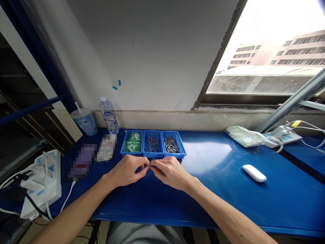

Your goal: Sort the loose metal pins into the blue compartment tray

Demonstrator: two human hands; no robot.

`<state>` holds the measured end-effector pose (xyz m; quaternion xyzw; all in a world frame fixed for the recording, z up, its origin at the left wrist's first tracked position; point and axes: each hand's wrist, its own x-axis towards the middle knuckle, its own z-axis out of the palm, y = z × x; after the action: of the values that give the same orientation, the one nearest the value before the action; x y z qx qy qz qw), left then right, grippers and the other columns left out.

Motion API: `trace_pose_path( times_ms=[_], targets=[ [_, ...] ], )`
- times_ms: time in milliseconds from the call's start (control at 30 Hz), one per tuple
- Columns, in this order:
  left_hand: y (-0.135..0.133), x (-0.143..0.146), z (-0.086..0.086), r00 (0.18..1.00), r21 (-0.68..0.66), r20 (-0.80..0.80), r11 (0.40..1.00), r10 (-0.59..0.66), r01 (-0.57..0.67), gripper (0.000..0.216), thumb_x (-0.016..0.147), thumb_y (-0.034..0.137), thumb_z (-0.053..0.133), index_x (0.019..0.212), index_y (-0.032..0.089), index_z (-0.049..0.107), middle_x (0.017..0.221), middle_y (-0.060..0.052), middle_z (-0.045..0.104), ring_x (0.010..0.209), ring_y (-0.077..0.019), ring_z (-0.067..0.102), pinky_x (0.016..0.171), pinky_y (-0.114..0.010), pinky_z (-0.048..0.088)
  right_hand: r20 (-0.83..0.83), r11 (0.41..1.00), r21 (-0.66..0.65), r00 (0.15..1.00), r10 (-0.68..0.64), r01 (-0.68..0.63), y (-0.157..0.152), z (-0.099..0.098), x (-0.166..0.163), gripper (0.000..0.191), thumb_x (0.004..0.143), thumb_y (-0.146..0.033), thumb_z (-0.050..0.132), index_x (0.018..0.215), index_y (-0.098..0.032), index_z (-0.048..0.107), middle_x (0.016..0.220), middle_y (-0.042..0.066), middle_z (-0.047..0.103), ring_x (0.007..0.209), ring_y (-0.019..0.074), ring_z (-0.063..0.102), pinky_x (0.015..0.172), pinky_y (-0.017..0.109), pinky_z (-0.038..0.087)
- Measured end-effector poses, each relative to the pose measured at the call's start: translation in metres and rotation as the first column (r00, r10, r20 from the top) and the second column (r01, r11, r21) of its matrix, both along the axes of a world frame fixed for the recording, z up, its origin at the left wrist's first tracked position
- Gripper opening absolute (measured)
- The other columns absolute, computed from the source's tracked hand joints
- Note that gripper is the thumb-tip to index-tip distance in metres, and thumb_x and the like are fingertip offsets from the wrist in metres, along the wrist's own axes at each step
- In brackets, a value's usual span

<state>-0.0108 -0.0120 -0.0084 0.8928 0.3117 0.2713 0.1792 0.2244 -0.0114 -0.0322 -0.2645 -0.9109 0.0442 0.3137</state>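
My left hand [131, 170] and my right hand [170, 171] meet fingertip to fingertip just in front of three blue bins. Both are closed in a pinch on a small metal piece [149, 165], mostly hidden by the fingers. A thin metal pin shows by the top of my right fingers. The left bin [122, 151] holds small clear and green packets [133, 144]. Loose thin metal pins [152, 144] lie in the middle bin [145, 154]. Dark and silvery metal parts [171, 145] are heaped in the right bin [183, 152].
On the blue table [203, 189] a cup with a straw [85, 122] and a water bottle [109, 117] stand back left. A blurred phone [82, 162] and power strip [43, 183] lie left. At right are a white rounded case [254, 173] and plastic packet [243, 136].
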Motion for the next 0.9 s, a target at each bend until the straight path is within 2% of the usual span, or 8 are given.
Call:
trace_pose_path(
  times_ms=[100,367,900],
  targets=[
    [0.0006,0.0,-0.0009,0.999,0.001,-0.026,1.0,0.026,-0.026,0.008,0.102,0.021,0.057,0.102,0.021,0.065,0.081,0.002,0.073,0.071,-0.014,0.07,0.068,-0.024,0.045,-0.023,0.999,0.015,0.999,-0.036,0.037,-0.0005,0.0014,0.0004,0.02,0.108,-0.021,0.047,0.097,-0.018,0.063,0.067,-0.001,0.066,0.052,0.0116,0.057,0.056,0.025,0.038],
    [0.0025,-0.0013,-0.0025,0.994,0.01,-0.092,0.998,0.065,-0.064,0.018,0.105,0.024,0.053,0.106,0.021,0.07,0.084,0.001,0.075,0.074,-0.0161,0.071,0.072,-0.027,0.045,-0.071,0.997,0.043,0.995,-0.065,0.069,0.0,0.0039,0.0021,0.016,0.107,-0.021,0.048,0.1,-0.018,0.062,0.066,-0.001,0.068,0.05,0.011,0.057,0.055,0.025,0.035],
    [0.002,-0.0014,-0.0008,0.991,-0.001,-0.108,0.997,0.082,-0.083,0.022,0.105,0.024,0.05,0.104,0.022,0.072,0.083,0.0,0.075,0.072,-0.0158,0.069,0.069,-0.028,0.043,-0.055,0.997,0.041,0.996,-0.07,0.072,0.0004,0.0027,0.0025,0.015,0.108,-0.023,0.048,0.1,-0.019,0.061,0.065,-0.002,0.067,0.049,0.011,0.054,0.055,0.025,0.034]
  ],
)
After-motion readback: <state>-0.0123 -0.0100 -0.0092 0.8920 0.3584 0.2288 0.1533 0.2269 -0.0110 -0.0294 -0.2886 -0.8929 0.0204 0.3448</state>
